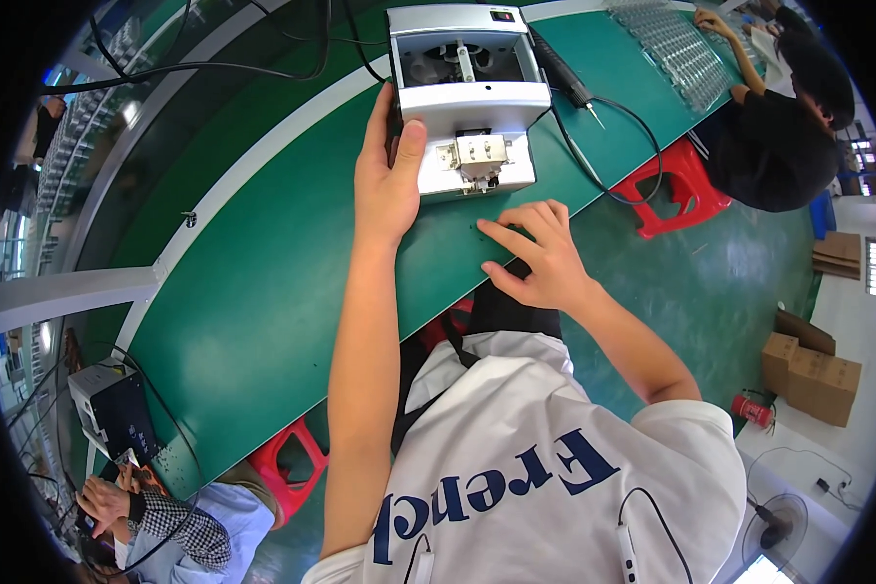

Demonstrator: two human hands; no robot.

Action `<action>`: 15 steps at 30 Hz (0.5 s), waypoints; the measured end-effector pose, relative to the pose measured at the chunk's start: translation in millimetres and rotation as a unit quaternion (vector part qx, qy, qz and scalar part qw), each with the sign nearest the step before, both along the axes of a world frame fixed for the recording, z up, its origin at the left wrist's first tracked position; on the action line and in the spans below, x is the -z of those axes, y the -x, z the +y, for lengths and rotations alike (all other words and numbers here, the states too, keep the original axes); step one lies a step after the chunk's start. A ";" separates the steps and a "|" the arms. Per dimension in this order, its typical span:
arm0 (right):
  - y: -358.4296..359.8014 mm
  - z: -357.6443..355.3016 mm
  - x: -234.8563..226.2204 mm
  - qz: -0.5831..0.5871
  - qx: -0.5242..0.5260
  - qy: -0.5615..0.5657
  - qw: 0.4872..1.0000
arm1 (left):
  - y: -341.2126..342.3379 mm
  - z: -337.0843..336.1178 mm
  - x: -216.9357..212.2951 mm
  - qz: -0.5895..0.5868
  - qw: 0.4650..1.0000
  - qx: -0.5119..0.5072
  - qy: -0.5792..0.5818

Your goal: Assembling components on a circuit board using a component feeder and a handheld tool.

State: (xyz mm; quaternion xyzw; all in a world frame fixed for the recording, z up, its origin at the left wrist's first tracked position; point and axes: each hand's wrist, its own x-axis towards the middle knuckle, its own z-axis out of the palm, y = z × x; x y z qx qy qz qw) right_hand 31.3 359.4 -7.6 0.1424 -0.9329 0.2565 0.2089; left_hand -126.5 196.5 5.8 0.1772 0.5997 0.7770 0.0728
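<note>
A grey-and-white box-shaped screw feeder with an open hopper stands on the green bench. My left hand is closed on its left side, with the fingers along the dark side wall and the thumb on the front. A metal bracket block sits on the feeder's lower front ledge. Just above the bench edge is my right hand, open with its fingers apart and holding nothing I can see. Its index fingertip is close to a few tiny dark specks on the green surface; they are too small to name.
Right of the feeder lies a black electric screwdriver with a looping cable. Clear plastic trays sit farther right beside a seated person. A second black box machine and another person are at the left. Red stools stand by the bench.
</note>
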 end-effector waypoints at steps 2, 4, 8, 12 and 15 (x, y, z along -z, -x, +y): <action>1.9 -1.4 -4.2 -0.010 -0.001 -0.002 1.000 | 0.6 -0.9 0.8 0.004 1.000 0.001 0.001; 5.1 -3.9 -7.8 -0.050 0.003 -0.029 0.998 | 0.8 -1.1 2.5 0.008 1.000 0.003 0.002; 4.4 5.0 -2.2 -0.056 -0.015 -0.041 0.997 | 0.7 0.9 1.4 0.011 1.000 -0.001 -0.004; 1.3 15.0 -4.8 -0.045 -0.058 -0.017 0.997 | 1.5 0.8 4.4 0.003 1.000 0.001 -0.004; -3.2 18.6 -5.1 -0.036 -0.081 -0.014 0.996 | 1.2 -0.5 3.2 0.003 1.000 -0.002 0.007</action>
